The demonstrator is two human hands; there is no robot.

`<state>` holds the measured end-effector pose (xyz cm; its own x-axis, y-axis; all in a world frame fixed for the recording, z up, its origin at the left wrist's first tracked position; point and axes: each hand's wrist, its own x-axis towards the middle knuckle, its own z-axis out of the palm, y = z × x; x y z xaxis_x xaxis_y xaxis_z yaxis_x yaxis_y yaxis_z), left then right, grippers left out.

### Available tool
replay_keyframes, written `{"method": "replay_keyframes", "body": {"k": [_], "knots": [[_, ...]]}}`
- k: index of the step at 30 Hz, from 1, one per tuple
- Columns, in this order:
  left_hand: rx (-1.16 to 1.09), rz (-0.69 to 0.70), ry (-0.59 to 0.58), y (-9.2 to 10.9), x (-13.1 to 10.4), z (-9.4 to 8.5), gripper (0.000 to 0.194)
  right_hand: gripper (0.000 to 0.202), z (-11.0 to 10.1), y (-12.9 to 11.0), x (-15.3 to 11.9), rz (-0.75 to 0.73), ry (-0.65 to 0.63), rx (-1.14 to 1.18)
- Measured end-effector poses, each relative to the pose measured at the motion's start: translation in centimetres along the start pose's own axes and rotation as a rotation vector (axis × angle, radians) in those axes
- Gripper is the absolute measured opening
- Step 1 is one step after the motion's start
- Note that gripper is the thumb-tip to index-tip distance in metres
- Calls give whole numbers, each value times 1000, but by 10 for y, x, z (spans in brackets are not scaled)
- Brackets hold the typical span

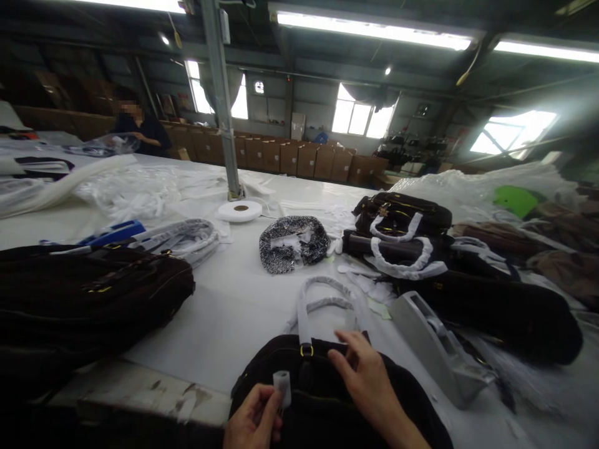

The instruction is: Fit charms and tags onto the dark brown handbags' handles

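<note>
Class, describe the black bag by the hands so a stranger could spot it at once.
Start with the broad white table. At its near edge, right of centre, is a black bag with a white-wrapped handle arching from a yellow ring. Unlike the dark bags either side, it has a right hand over it and a left hand pinching a small white piece.

Tube lights [374, 31] glow overhead, bright windows [358, 118] pierce the dim wall [313, 103] beyond the white table [229, 299]
</note>
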<state>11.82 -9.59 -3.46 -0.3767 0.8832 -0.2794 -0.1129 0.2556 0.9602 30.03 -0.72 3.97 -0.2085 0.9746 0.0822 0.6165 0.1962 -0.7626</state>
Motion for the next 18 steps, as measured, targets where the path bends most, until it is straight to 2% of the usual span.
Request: {"method": "replay_keyframes", "body": {"k": [3, 5, 7, 12, 16, 18], "knots": [[33, 35, -55, 0, 0, -2, 37, 33, 23, -20, -8, -15, -331, 269], [64, 70, -88, -1, 0, -4, 35, 25, 41, -29, -11, -46, -415, 331], [91, 87, -86, -2, 0, -5, 35, 15, 54, -32, -11, -76, -426, 331], [93, 111, -37, -2, -1, -9, 46, 15, 64, -26, -5, -68, -430, 348], [218, 44, -173, 0, -1, -19, 44, 15, 60, -29, -4, -102, -451, 396], [250, -1, -204, -1, 0, -22, 42, 16, 57, -33, -5, -124, -472, 387]]}}
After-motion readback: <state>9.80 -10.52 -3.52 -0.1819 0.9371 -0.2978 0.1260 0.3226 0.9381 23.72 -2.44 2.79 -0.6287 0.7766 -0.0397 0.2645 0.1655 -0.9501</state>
